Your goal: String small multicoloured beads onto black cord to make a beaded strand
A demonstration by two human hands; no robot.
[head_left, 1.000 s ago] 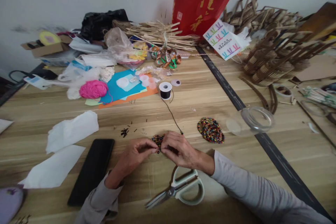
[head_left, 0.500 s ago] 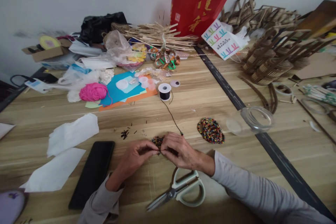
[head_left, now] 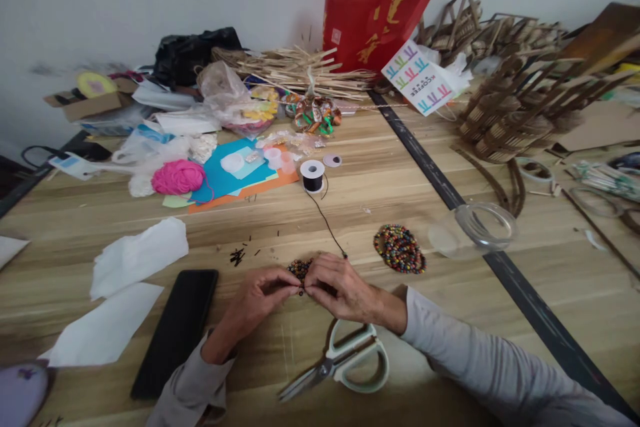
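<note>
Multicoloured beads (head_left: 299, 269) lie bunched on the table at my fingertips. My left hand (head_left: 265, 296) is closed in a pinch at the near edge of this bunch. Against it, my right hand (head_left: 343, 288) pinches the same beaded string, fingertips nearly touching the left ones. Fingers partly hide the exact point of grip. A thin black cord (head_left: 326, 220) runs from a white spool (head_left: 313, 177) to the back of my right hand, with a dark bead or knot by the knuckles. Below the hands lie white-handled scissors (head_left: 345, 360), blades pointing left.
A coiled bead strand (head_left: 400, 249) lies to the right, beside a clear plastic ring (head_left: 485, 227). Small black pieces (head_left: 237, 256), a black phone (head_left: 175, 333) and white paper (head_left: 140, 253) sit left. Pink yarn (head_left: 178, 177), a red bag (head_left: 380, 7) and small woven baskets (head_left: 520, 127) stand farther back.
Both hands keep their pinch at the beads with hardly any movement. The whole view has shifted very slightly.
</note>
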